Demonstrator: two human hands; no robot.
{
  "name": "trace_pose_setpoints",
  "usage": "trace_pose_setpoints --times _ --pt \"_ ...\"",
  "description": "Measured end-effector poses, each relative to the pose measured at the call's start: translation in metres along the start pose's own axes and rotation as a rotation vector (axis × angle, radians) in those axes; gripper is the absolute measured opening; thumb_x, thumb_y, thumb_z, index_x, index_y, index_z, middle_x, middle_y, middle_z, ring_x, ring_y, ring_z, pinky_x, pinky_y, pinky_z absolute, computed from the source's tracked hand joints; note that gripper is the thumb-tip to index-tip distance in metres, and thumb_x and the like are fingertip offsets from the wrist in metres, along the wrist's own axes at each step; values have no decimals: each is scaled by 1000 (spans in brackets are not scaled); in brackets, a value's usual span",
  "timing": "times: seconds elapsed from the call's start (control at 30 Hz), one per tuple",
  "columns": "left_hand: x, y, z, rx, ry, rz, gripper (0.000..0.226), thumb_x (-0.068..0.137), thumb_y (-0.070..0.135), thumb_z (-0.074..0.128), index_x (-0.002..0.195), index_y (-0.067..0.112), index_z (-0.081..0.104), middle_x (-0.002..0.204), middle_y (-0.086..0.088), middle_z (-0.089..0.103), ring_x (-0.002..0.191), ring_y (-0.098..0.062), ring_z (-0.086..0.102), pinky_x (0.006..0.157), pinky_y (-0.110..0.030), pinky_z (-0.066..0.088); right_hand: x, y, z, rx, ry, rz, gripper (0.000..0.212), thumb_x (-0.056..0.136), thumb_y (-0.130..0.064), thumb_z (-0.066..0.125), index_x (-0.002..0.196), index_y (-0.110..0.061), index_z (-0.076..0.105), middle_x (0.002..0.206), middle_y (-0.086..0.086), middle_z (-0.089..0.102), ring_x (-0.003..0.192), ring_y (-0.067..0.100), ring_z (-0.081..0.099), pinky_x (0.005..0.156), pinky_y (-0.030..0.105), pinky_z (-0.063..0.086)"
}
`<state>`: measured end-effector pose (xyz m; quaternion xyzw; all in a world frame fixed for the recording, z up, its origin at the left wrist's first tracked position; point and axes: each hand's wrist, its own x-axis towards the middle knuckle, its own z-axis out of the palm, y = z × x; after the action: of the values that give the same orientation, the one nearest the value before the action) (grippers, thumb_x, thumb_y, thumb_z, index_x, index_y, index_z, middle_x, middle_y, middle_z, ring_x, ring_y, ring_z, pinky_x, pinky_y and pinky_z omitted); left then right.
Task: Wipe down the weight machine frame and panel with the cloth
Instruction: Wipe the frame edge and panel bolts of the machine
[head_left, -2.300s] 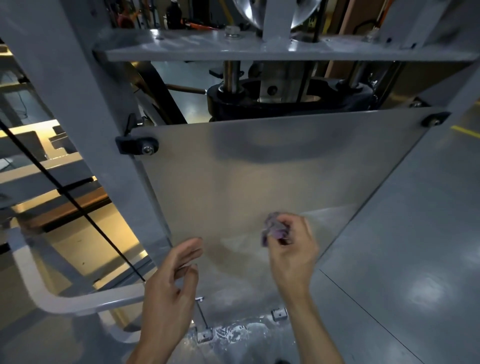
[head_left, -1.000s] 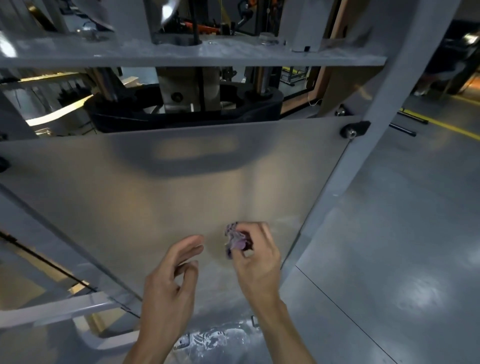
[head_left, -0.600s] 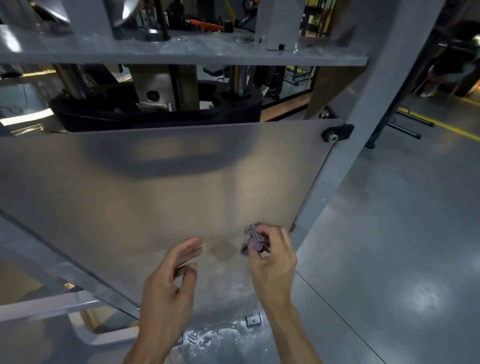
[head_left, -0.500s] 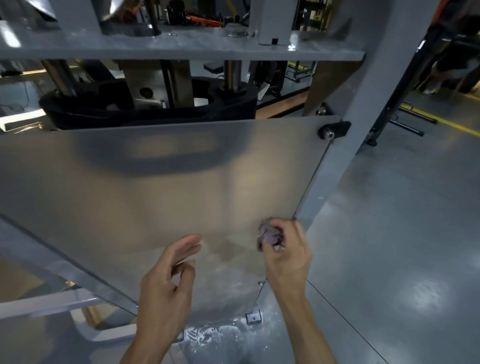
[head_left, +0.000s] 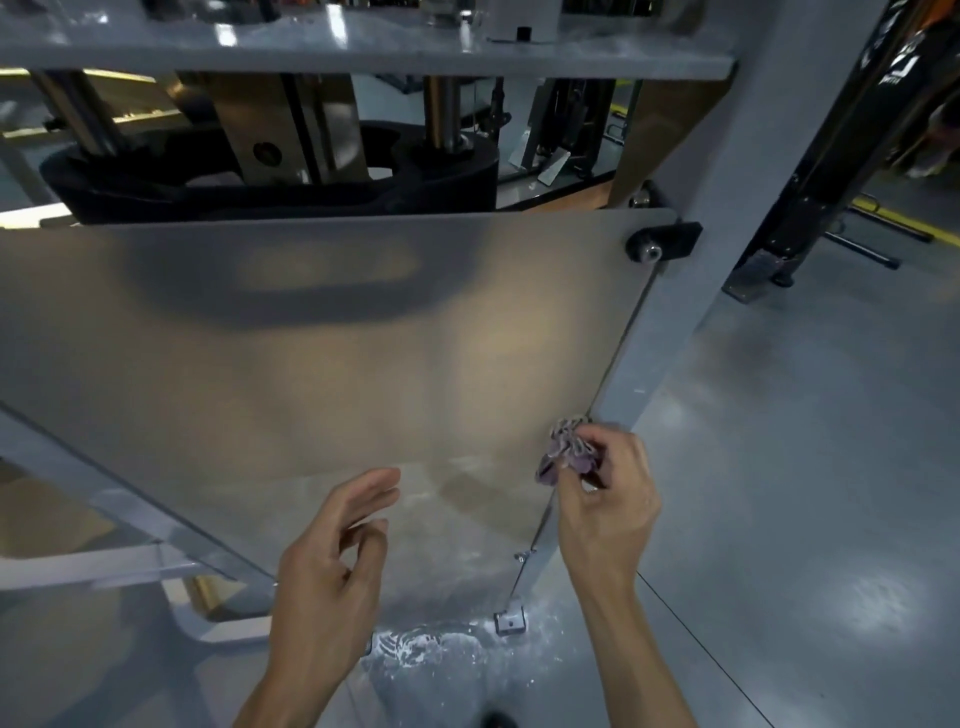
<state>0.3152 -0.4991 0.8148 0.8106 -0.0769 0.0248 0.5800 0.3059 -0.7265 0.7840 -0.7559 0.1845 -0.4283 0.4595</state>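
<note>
Two hands were in front of the machine. The right hand (head_left: 605, 499) had its fingers curled around a small bunched cloth (head_left: 566, 451), purple and grey, and pressed it at the right edge of the metal panel (head_left: 322, 353), just where the panel meets the grey frame post (head_left: 691, 291). The cloth was crumpled into a ball, probably so that the fingertips could push it into the narrow seam between the sheet and the post; a flat cloth would not go into such a place. The wrist came from below and the knuckles pointed up, which I judge gave pressure along the edge.

The left hand (head_left: 332, 566) held nothing. Its fingers were loose and only a little bent, and it hovered close to the lower part of the panel; I could not tell if it touched the surface. It seemed to wait there for balance, or to steady the sheet if needed.

The panel was fixed to the post by a black bracket (head_left: 662, 244) at its upper right corner. Its upper area looked smooth and dull, while the lower part showed pale streaks (maybe dust or a dried cleaner, I could not say which). White residue (head_left: 426, 644) lay on the floor (head_left: 805, 467) near the base of the panel.

By my judgement the wiping was in the middle: the right edge was in work, and the streaky bottom and the frame were not yet clean.
</note>
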Motion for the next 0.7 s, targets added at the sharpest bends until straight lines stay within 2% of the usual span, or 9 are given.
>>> trace_pose_setpoints --times 0.03,0.13,0.2,0.33,0.4,0.5,0.57,0.63,0.7 --pt "0 1 2 -3 -1 0 56 94 -14 51 119 33 67 116 16 73 116 -8 68 97 -31 52 1 2 0 -20 9 -17 43 72 20 69 101 -12 70 98 -3 63 82 9 65 72 21 55" --pt "-1 5 7 2 1 14 56 94 -15 52 119 32 67 118 15 73 115 -7 68 98 -27 52 -14 30 6 -88 -71 103 48 71 16 70 102 -20 69 98 -7 62 82 17 66 71 41 59" --pt "-2 7 9 6 -1 15 55 95 -15 52 119 31 67 118 15 72 115 -7 68 98 -28 52 -28 45 10 -100 -114 197 50 70 15 69 101 -24 68 96 -9 61 81 20 65 69 49 59" --pt "-6 4 11 16 -4 2 56 95 -14 51 121 32 66 120 16 72 116 -8 67 99 -32 51 -27 40 6 49 -51 294 47 76 16 69 98 -25 71 96 -10 64 82 24 68 68 52 59" --pt "-7 3 12 26 -3 1 55 95 -14 53 121 33 66 120 17 72 116 -7 68 99 -31 51 -22 34 3 150 -10 327 44 79 16 69 99 -23 71 99 -5 66 81 28 70 69 52 60" --pt "-9 5 12 18 9 -1 54 95 -14 54 120 32 67 119 16 72 115 -7 68 97 -29 51 -24 16 18 178 26 309 47 74 21 66 99 -19 72 98 -4 68 82 20 70 72 43 62" --pt "-10 4 12 19 15 -7 54 95 -14 54 119 32 67 118 17 73 115 -7 68 97 -29 52 -33 2 34 166 -50 247 51 70 19 62 98 -23 71 98 -3 68 86 12 68 75 29 58" --pt "-11 3 12 21 12 -19 53 95 -13 54 119 32 67 118 18 72 115 -6 68 98 -31 52 -40 -3 42 135 -141 187 48 71 11 61 100 -27 72 100 -7 65 88 9 66 73 26 57" --pt "-13 3 13 18 14 -19 54 95 -13 54 119 33 67 118 18 72 115 -7 68 98 -33 52 -40 1 36 138 -162 201 54 73 15 61 97 -32 71 99 -8 64 87 10 66 68 24 58"
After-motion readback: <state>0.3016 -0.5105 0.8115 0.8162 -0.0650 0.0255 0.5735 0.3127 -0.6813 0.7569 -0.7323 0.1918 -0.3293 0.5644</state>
